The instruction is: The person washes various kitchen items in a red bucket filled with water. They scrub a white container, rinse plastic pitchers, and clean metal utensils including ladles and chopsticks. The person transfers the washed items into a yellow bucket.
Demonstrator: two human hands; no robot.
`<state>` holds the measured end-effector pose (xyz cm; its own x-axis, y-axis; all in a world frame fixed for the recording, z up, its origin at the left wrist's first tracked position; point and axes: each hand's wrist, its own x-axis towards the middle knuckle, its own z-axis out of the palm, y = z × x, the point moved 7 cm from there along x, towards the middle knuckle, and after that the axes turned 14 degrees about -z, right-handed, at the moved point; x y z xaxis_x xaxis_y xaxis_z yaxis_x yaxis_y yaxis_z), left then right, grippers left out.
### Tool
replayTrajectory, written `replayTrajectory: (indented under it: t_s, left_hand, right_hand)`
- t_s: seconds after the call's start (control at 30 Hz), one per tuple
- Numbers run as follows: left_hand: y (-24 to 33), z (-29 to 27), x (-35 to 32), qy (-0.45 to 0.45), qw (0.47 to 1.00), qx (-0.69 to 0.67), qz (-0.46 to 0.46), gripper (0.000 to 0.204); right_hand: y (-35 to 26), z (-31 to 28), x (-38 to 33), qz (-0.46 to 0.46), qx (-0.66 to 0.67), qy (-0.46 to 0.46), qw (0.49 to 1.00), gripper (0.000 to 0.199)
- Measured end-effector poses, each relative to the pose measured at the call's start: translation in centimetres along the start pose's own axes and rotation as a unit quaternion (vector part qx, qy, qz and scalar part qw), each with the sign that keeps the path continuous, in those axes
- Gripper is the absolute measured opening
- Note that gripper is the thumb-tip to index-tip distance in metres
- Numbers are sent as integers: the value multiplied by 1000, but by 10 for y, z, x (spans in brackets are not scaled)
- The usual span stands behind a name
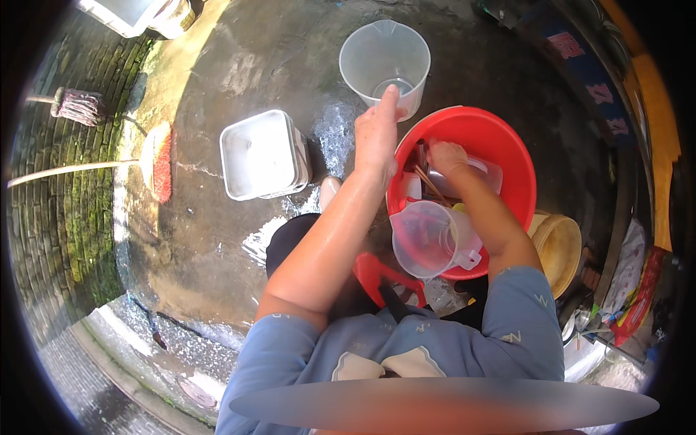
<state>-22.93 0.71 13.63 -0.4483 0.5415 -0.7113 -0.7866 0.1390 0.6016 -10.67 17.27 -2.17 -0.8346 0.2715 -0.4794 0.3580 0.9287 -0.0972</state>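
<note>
Held out in front of me, my left hand (pixel 377 138) grips a clear plastic measuring jug (pixel 384 54), its thumb up along the near side; the jug's mouth faces up toward me. Inside a red plastic tub (pixel 518 170), my right hand (pixel 447 157) is down among the dishes with its fingers curled. What those fingers hold, if anything, is hidden. Under that hand lies a clear plastic container (pixel 489 174), beside thin wooden sticks (pixel 429 183). A second clear measuring jug (pixel 424 235) with a handle leans at the tub's near side, below my right forearm.
Left of centre, a white square bucket (pixel 227 163) stands on the wet concrete floor (pixel 210 239). A broom (pixel 161 163) and a mop (pixel 78 106) lie farther left by the mossy brick. Beyond the tub's right side are yellowish round buckets (pixel 562 254). A white bin (pixel 123 18) stands far left.
</note>
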Motion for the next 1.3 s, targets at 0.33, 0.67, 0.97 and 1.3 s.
replayTrajectory:
  t_s: [0.33,0.67,0.97,1.3]
  left_hand:
    - [2,11,8,-38,999,-26,27,57]
    - [-13,36,16,-67,998,-4,9,48]
    - [-51,93,-23,-323,936,-133,-50,36]
    - [-164,142,-31,-274,911,-101,-292,26]
  right_hand:
    - [29,-31,-15,6,59,110,992,25]
    - [113,-84,-161,-36,480,476,736,8]
    - [67,-218,-321,26,322,484,813,7]
    - [-8,-251,-359,80,178,338,921,25]
